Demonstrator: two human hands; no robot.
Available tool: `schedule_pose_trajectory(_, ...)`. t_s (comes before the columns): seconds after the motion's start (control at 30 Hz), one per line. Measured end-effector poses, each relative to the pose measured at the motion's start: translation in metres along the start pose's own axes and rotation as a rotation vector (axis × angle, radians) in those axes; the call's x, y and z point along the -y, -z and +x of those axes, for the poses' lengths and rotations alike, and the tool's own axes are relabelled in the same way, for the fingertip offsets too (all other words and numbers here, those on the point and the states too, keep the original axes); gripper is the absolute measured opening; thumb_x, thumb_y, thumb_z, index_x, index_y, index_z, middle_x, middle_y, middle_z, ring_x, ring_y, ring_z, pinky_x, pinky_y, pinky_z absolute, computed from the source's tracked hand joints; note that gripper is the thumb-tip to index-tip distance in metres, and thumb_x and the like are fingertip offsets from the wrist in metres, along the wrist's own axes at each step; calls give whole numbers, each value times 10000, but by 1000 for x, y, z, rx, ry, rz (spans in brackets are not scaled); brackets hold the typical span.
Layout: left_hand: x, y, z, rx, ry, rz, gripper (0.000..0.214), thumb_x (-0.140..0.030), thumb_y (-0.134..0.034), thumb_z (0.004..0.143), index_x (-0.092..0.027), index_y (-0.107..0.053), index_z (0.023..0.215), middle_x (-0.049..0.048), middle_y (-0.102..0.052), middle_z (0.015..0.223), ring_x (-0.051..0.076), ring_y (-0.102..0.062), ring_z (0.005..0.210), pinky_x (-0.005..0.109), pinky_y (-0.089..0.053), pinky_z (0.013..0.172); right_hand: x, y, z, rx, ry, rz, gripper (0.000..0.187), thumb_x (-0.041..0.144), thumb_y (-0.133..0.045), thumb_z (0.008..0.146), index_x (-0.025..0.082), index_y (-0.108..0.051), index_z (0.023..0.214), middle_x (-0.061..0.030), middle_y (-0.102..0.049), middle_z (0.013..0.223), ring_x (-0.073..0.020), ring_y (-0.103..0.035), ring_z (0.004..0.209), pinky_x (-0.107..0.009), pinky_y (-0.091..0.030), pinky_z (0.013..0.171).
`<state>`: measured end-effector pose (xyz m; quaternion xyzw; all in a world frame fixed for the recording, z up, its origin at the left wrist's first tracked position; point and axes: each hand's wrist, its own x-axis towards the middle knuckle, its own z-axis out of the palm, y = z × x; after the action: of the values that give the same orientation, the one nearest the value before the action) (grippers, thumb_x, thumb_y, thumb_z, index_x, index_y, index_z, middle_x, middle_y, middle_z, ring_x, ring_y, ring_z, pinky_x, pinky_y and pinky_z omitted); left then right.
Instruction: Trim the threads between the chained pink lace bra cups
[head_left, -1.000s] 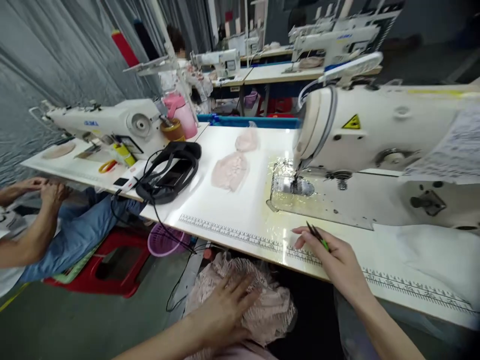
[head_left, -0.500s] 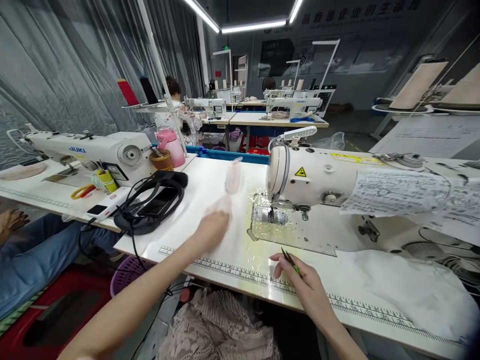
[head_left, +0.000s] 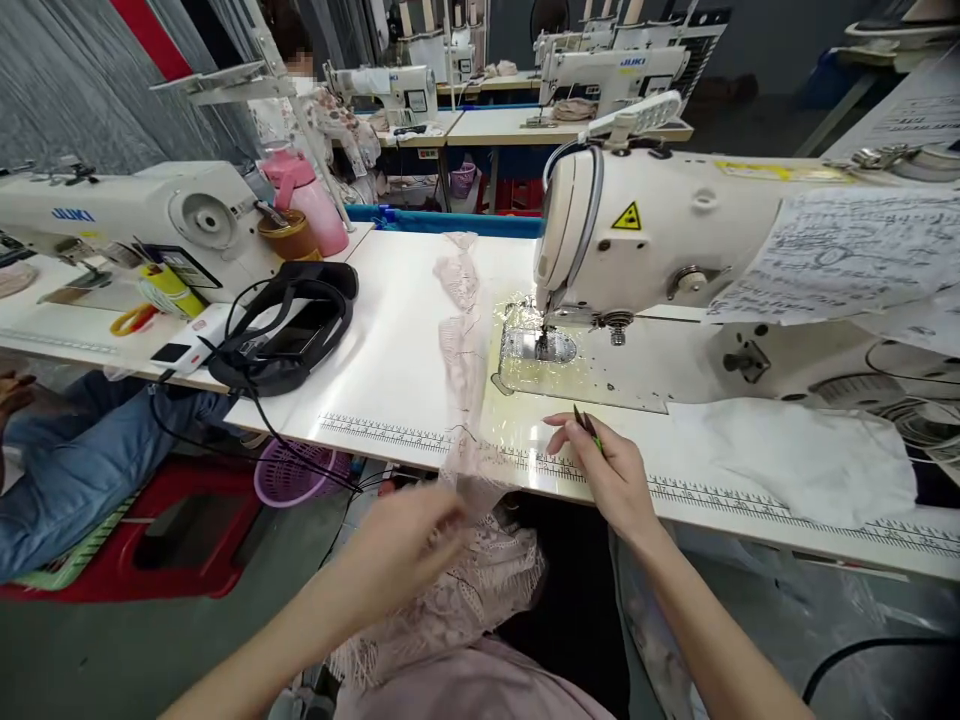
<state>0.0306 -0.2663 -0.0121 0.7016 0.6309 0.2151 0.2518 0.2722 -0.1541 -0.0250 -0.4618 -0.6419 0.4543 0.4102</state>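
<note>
A strip of pale pink lace [head_left: 459,350] lies lengthwise on the white table left of the sewing machine [head_left: 630,230] and hangs over the front edge. More of the lace is bunched on my lap. My left hand [head_left: 412,540], smeared by motion, is below the table edge beside the hanging lace; I cannot tell whether its curled fingers grip it. In my right hand [head_left: 611,465] are small thread snips [head_left: 589,428] with dark blades and a green part, blades pointing up and away from me. That hand is over the ruler marking, in front of the needle plate [head_left: 546,346].
A black headset [head_left: 289,330] with cables lies on the left, near a second sewing machine [head_left: 142,215]. White cloth [head_left: 802,460] rests at the right. A purple basket [head_left: 300,470] stands below the table. A seated person's jeans [head_left: 82,460] show at left.
My left hand has come from above the table down towards my lap. The lace now lies stretched along the table and over its edge. The right hand keeps the snips. The view has tilted down.
</note>
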Motion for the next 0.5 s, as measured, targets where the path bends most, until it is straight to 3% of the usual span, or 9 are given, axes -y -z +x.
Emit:
schedule_pose_trajectory(0.1, -2, -3, 37, -344, 16, 340, 239, -415, -533, 936, -202, -640, 925, 90, -666, 892, 263, -595, 866, 386, -419, 801, 0, -2, -1, -19, 28, -49, 391, 485, -466, 969, 172, -676, 1072, -28, -647, 757, -97, -347, 480, -257, -347, 486)
schedule_pose_trajectory(0.17, -5, -9, 54, -441, 23, 430, 274, -446, -556, 920, -178, -615, 911, 117, -650, 930, 305, -562, 949, 441, -389, 860, 1, -4, 0, -6, 56, -77, 377, 472, -467, 970, 176, -680, 1064, -30, -649, 758, -112, -425, 519, -262, -390, 534)
schedule_pose_trajectory(0.27, -11, -15, 54, -357, 40, 249, 247, -370, -489, 965, -193, -544, 800, 70, -605, 844, 254, -530, 863, 405, -386, 807, 8, -4, -2, -8, 70, -95, 330, 452, -518, 947, 182, -685, 1038, -28, -637, 739, -149, -548, 651, -273, -442, 641)
schedule_pose_trajectory(0.37, -13, -18, 25, -176, 105, -262, 281, -392, -443, 988, -210, -492, 779, 5, -512, 736, 168, -470, 683, 290, -364, 624, 22, -3, -12, 32, 2, -50, 355, 463, -595, 905, 206, -652, 1144, -28, -622, 795, -161, -562, 721, -275, -443, 671)
schedule_pose_trajectory(0.5, -6, -34, -26, -87, 315, -786, 336, -479, -526, 938, -212, -450, 748, -39, -382, 666, 115, -362, 573, 224, -300, 511, 34, -15, -36, 411, -149, 154, 385, 501, -474, 972, 221, -668, 1150, -24, -594, 779, -138, -526, 684, -262, -420, 652)
